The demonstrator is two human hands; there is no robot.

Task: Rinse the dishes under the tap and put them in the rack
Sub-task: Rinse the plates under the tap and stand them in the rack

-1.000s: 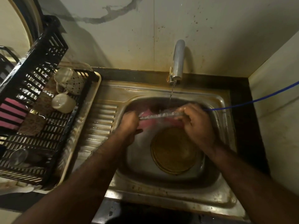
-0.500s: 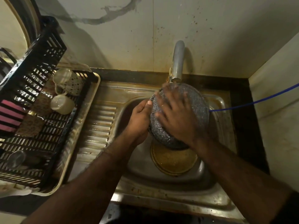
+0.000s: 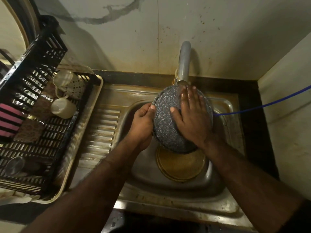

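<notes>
Now the speckled grey pan (image 3: 165, 122) sits bottom-up under the tap (image 3: 184, 63), where a second ago you held a clear dish edge-on in the stream and, half a second back, had just brought this pan up. Your right hand (image 3: 193, 118) has slid higher across the pan's underside: the fingers lie flat and spread, fingertips right below the spout with water running over them, so this grip is released, pressing and rubbing rather than clasping. Your left hand (image 3: 143, 122) grasps the pan's left rim, thumb on the outer face and fingers curled behind it, and holds the pan tilted above the sink (image 3: 223, 185).

That shift suggests the rinse of the pan's outside is under way, not finished; the inner side likely needs the stream too. The brass-coloured plate (image 3: 180, 167) lies in the basin beneath, apparently awaiting its turn. The black rack (image 3: 55, 47) stands to the left on its tray, with two cups (image 3: 63, 108) already lying in it, well apart from the pan. Mind the wet rim when you carry it over.
</notes>
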